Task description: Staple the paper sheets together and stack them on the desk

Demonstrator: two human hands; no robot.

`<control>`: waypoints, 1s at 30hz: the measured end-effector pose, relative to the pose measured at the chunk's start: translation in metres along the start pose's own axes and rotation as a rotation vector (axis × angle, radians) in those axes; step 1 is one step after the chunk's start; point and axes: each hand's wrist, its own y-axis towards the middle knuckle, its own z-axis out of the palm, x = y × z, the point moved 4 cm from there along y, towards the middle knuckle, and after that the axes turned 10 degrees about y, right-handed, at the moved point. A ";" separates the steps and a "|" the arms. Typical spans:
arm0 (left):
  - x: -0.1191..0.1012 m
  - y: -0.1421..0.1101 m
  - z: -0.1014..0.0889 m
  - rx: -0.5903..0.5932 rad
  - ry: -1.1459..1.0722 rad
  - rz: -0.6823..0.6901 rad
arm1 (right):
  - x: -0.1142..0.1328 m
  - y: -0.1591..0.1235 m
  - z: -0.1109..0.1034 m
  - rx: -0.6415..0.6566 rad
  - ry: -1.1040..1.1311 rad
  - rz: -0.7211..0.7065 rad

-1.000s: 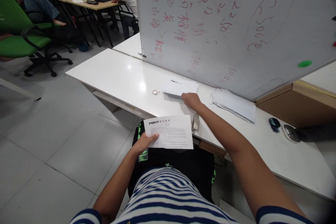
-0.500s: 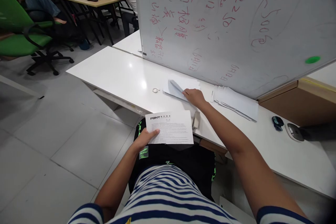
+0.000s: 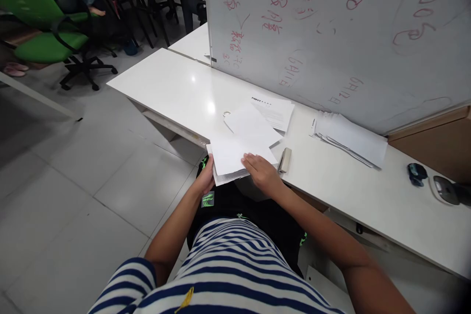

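Paper sheaf: held at the front edge of the white desk | left edge clasped in the left hand, fingers closed | top touched by the right hand, fingers nearly straight, thumb hidden; whether gripped cannot be told | stapler placed just beside.

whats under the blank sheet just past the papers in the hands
Part of a printed sheet with a PONY heading shows beyond the blank sheet, and a small white loop peeks out at its left corner. The covered parts, and anything else beneath, cannot be seen.
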 end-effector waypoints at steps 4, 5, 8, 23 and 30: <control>0.002 -0.004 0.000 0.047 -0.025 -0.040 | -0.003 -0.016 0.018 0.017 -0.010 0.016; 0.004 -0.005 0.000 0.045 -0.010 -0.051 | -0.004 -0.018 0.019 0.014 -0.013 0.018; 0.008 -0.003 -0.002 0.023 0.032 -0.070 | 0.000 -0.021 0.021 0.005 -0.013 -0.007; 0.018 0.001 -0.004 -0.028 0.088 -0.055 | 0.000 -0.031 0.022 0.077 0.065 -0.040; 0.023 0.002 -0.003 -0.092 0.135 -0.010 | -0.002 -0.033 0.022 0.081 0.061 -0.067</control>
